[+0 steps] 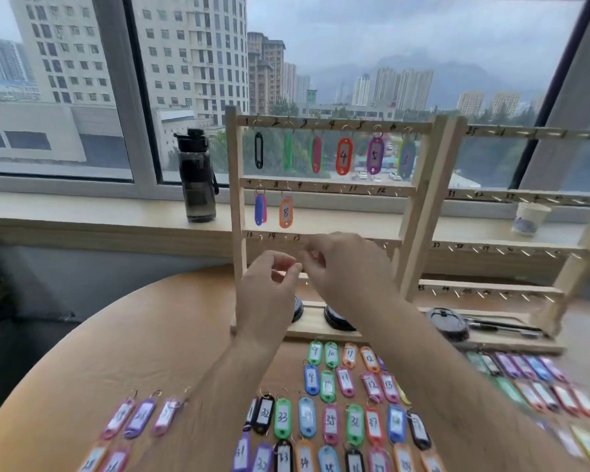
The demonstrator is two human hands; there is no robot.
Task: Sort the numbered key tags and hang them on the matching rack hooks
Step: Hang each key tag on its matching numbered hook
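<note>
A wooden key rack stands at the table's far edge. Its top row holds six hung tags, among them an orange 4 tag and a purple 5 tag. On the second row hang a blue tag and an orange 8 tag. My left hand and my right hand are raised in front of the third row. Their fingertips meet in a pinch on something small, apparently a key tag ring, which the fingers hide. Several numbered tags lie in rows on the table below.
A second wooden rack with bare hooks stands to the right. A dark water bottle and a paper cup sit on the windowsill. Black round objects and a pen lie on the rack bases. Three purple tags lie at the left.
</note>
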